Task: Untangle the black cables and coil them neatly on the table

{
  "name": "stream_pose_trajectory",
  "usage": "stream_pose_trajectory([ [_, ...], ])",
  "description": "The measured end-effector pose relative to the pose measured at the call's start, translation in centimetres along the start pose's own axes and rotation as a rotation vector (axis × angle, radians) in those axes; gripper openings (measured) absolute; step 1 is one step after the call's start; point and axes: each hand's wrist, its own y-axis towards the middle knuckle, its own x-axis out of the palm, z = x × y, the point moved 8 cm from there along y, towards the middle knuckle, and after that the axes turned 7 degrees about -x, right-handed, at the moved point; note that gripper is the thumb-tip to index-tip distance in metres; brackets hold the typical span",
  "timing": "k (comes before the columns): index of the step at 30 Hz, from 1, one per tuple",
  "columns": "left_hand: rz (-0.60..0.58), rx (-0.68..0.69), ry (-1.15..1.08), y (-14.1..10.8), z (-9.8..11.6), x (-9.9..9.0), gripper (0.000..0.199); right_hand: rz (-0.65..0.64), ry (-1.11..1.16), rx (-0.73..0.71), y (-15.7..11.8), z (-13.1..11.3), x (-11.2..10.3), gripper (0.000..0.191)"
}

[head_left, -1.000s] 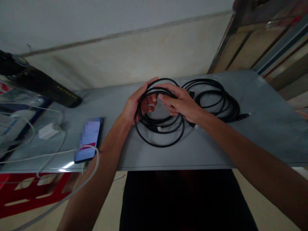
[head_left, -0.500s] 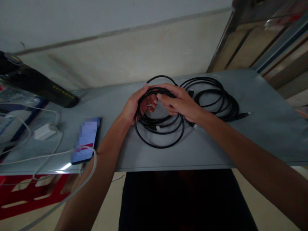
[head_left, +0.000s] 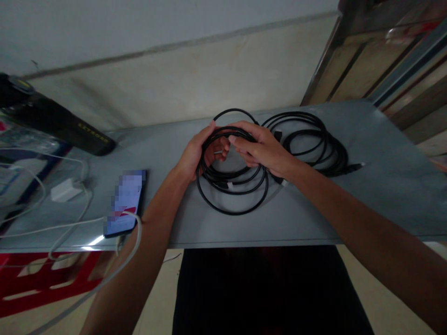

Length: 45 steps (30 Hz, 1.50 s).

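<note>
L hand [head_left: 192, 153] curled round L side of black coil [head_left: 230, 176]; R hand [head_left: 260, 144] grips its top strands, thumb on the near side. Coil's over approx. mid table [head_left: 391, 195], can't tell if all loops touch it. White-tipped plug [head_left: 228, 185] at coil's lower strands. 2nd coil [head_left: 337, 153] on table, just R of R hand. Phone [head_left: 125, 202] lit, L of L hand, w/ white adapter [head_left: 66, 190] further L.
</note>
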Motion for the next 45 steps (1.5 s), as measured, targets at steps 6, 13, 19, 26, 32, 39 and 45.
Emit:
stream_pose_trajectory([
  [6,-0.017,0.006,0.005,-0.2,0.2,0.3,0.051,0.021,-0.032,0.028,-0.1,0.0,-0.1,0.041],
  [13,0.048,0.006,0.039,0.0,0.0,-0.2,0.046,-0.014,-0.092,0.014,-0.1,0.3,-0.3,0.047],
  [19,0.092,0.004,0.123,-0.1,0.2,0.0,0.049,-0.006,-0.223,-0.007,-0.1,0.2,-0.4,0.045],
  [26,0.135,0.054,0.183,0.1,0.2,-0.2,0.046,-0.013,-0.569,-0.139,0.2,-1.5,-0.5,0.037],
  [32,0.221,0.039,0.249,-0.1,0.1,-0.5,0.043,-0.052,-0.723,-0.203,0.3,-1.9,-0.3,0.026],
  [39,0.136,0.051,0.219,-0.2,0.2,0.0,0.048,-0.053,-0.663,-0.142,0.1,-2.0,-0.2,0.027],
  [45,0.214,0.149,0.164,-0.4,0.9,-0.6,0.028,-0.007,-0.565,-0.107,0.0,-1.5,-0.5,0.028],
])
